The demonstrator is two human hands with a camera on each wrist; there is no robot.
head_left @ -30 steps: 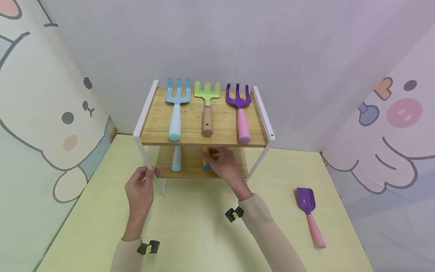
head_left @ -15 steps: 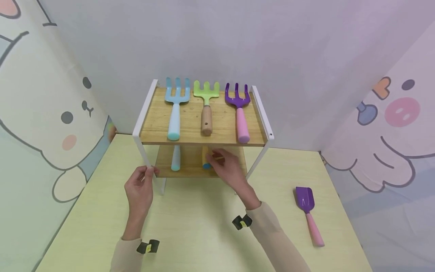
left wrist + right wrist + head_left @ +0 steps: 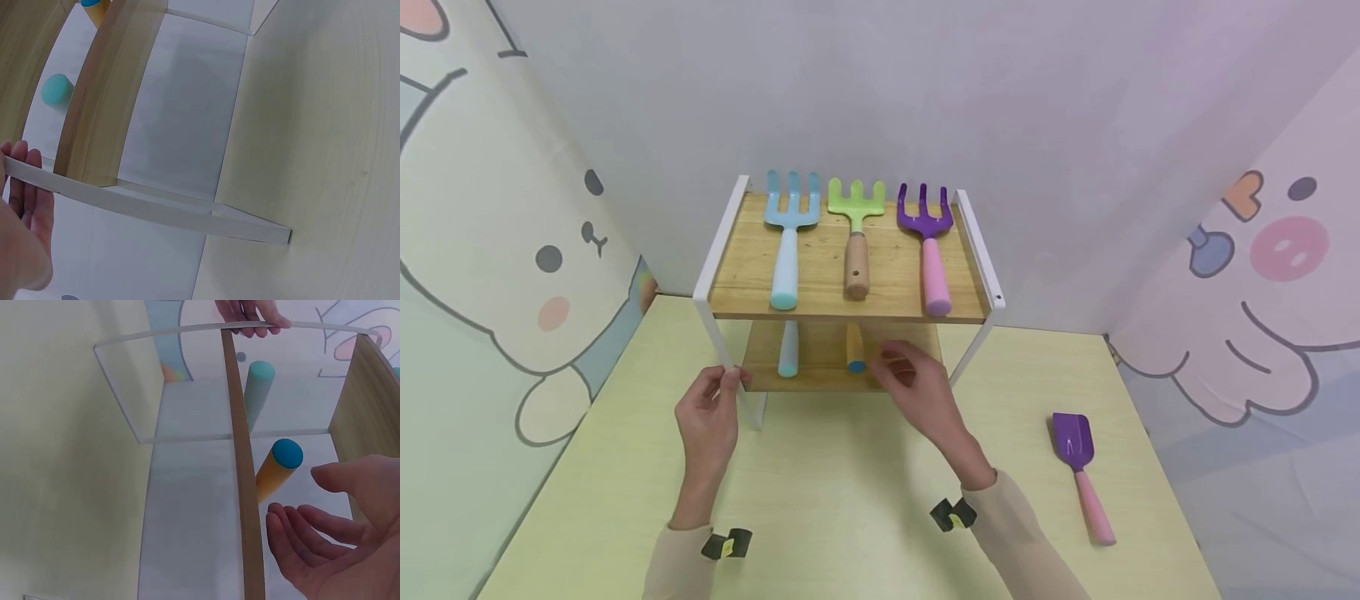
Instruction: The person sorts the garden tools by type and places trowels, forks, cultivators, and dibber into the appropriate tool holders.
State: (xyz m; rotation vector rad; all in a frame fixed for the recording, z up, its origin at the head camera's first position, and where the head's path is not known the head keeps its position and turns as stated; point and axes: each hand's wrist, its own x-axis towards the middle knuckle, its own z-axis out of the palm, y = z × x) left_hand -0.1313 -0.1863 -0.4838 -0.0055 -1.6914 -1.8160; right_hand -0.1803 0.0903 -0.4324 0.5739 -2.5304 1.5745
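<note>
A two-tier wooden rack [image 3: 820,283] with white metal sides stands on the table. My left hand [image 3: 711,417] grips its front left post [image 3: 144,209], the fingers behind the metal. My right hand [image 3: 917,387] is at the right of the lower shelf [image 3: 820,383], holding nothing, its fingers loosely bent. Just left of its fingertips lies a yellow handle [image 3: 855,346] with a blue end, apart from the hand in the right wrist view. A light blue handle [image 3: 788,350] lies further left on that shelf. The heads of both tools are hidden under the upper shelf.
On the upper shelf lie a light blue hand fork [image 3: 786,250], a green hand fork [image 3: 857,258] with a wooden handle and a purple hand fork [image 3: 934,267] with a pink handle. A purple hand shovel [image 3: 1078,458] lies on the table [image 3: 820,517] at the right.
My right hand has let go of the yellow handle and drawn back to the right and toward me. The handle stays on the lower shelf. My left hand has not moved.
</note>
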